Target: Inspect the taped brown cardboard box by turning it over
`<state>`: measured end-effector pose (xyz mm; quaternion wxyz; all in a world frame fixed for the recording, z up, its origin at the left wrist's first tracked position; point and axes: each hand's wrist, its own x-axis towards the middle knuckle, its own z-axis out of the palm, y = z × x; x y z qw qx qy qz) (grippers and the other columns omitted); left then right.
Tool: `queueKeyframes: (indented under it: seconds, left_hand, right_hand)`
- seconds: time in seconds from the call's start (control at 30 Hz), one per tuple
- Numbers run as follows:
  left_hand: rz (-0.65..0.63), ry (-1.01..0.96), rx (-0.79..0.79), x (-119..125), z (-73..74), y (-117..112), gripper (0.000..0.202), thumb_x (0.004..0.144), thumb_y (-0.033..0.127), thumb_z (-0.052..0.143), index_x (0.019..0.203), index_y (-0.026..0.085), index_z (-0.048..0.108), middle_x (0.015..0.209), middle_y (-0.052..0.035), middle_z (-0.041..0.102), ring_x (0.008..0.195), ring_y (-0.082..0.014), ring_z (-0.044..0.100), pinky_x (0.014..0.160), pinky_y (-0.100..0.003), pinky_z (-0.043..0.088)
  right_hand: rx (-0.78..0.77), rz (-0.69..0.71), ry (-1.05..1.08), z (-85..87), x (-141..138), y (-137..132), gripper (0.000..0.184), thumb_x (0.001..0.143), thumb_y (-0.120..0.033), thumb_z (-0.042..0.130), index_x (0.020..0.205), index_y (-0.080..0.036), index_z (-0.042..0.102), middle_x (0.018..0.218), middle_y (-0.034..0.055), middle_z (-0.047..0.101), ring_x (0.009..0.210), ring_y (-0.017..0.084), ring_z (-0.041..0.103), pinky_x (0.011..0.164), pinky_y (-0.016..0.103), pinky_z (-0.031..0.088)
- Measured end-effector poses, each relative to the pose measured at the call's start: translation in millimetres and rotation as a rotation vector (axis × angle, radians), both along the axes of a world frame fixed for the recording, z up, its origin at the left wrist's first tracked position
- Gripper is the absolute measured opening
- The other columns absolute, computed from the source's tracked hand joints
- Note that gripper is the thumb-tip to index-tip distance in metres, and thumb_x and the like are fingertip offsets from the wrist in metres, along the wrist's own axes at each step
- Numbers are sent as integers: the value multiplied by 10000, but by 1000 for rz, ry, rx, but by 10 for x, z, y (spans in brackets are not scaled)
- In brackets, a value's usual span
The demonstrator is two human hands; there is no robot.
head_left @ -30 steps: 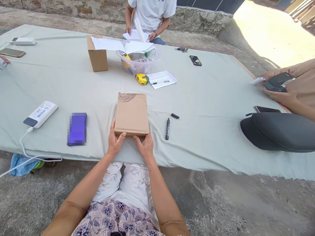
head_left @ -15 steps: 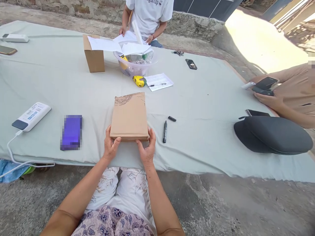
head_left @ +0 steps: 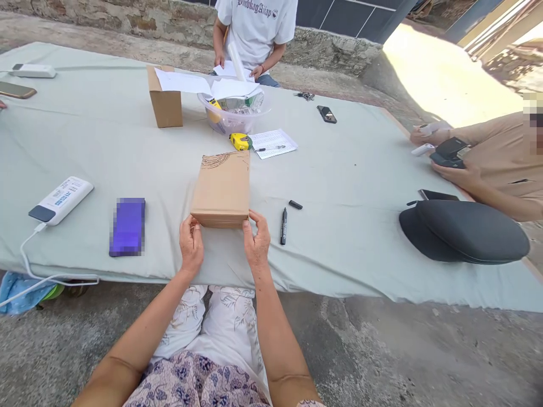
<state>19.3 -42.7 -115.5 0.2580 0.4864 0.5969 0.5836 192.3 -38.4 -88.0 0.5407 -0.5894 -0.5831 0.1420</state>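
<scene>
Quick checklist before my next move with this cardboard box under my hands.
Left hand and right hand at the near corners of the cardboard box: ok.
Box lying flat on the cloth: ok.
Marker pen off to the box's side, not touching it: ok.
Marker capped: not ok, the cap lies apart from it.
Gap between box and tape measure: cannot tell, they look very close.

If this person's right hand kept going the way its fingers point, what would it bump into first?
Probably the near right corner of the brown cardboard box, right in front of the right hand. The fingertips look almost at it, though depth makes any gap hard to judge.
</scene>
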Motion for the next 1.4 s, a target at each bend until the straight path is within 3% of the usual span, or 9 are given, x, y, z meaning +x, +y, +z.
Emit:
queueKeyframes:
  seconds: [0.1, 0.17, 0.33, 0.5, 0.77, 0.97, 1.13, 1.27, 1.4]
  left_hand:
    - [-24, 34, 18, -9, 27, -5, 357, 940, 269, 502, 1278, 223, 608, 1225, -99, 646, 1112, -194, 628, 961, -342, 527]
    - [-92, 25, 24, -18, 58, -20, 350, 934, 260, 491, 1255, 220, 626, 1205, -96, 669, 1073, -189, 651, 962, -348, 533]
    - [-255, 69, -69, -11, 132, -47, 268, 938, 278, 460, 1122, 207, 642, 929, -53, 724, 927, -187, 687, 877, -328, 535]
    - [-85, 258, -97, 8, 134, -2, 223, 898, 251, 442, 691, 224, 522, 748, -29, 563, 761, -184, 552, 730, -306, 458]
    - [-48, 341, -100, -284, 206, -139, 167, 772, 161, 488, 755, 225, 641, 722, -29, 561, 769, -213, 563, 774, -350, 467]
    - [90, 204, -4, -561, 559, -92, 300, 936, 372, 513, 1119, 177, 648, 1109, -97, 684, 1029, -209, 653, 906, -352, 532]
    - [-32, 214, 149, -511, 870, 200, 540, 982, 531, 477, 1415, 209, 498, 1461, -146, 554, 1356, -258, 544, 1097, -423, 481]
    - [-110, 304, 195, -361, 863, 383, 610, 998, 524, 456, 1526, 222, 403, 1600, -147, 425, 1530, -268, 353, 1253, -489, 323]
    - [-162, 273, 219, -166, 710, 446, 542, 1038, 502, 324, 1470, 233, 510, 1635, -111, 399, 1570, -238, 295, 1296, -479, 248]
  right_hand:
    - [-176, -3, 51, -257, 2, -46, 393, 961, -447, 482, 1208, -177, 626, 1106, 137, 736, 1033, 251, 694, 946, 469, 564]
    - [-160, -20, 68, -299, 13, -97, 445, 952, -432, 491, 1302, -176, 586, 1189, 151, 716, 1107, 259, 681, 977, 477, 556]
    - [119, -134, -91, 116, 45, -195, 487, 964, -335, 531, 1441, -247, 490, 1392, 142, 626, 1347, 258, 562, 1108, 503, 482]
    - [298, -122, -317, 548, -74, -173, 350, 961, -290, 559, 1307, -258, 603, 1299, 107, 678, 1280, 251, 599, 1116, 476, 459]
    - [214, -43, -290, 475, -179, -133, 271, 965, -304, 540, 1214, -264, 637, 1263, 101, 686, 1258, 259, 609, 1102, 496, 458]
    - [294, 63, -265, 524, -320, -138, 257, 962, -228, 538, 1195, -252, 644, 1270, 103, 670, 1308, 249, 584, 1106, 469, 500]
    - [288, 102, -148, 563, -354, -76, 356, 986, -270, 524, 1339, -248, 560, 1356, 130, 622, 1337, 228, 567, 1128, 460, 500]
    - [157, 111, -58, 518, -315, 6, 425, 1015, -364, 475, 1425, -253, 498, 1422, 144, 589, 1384, 238, 535, 1108, 475, 516]
    - [132, 91, -49, 398, -383, 128, 413, 1030, -407, 417, 1400, -262, 531, 1476, 144, 532, 1420, 249, 500, 1161, 510, 465]
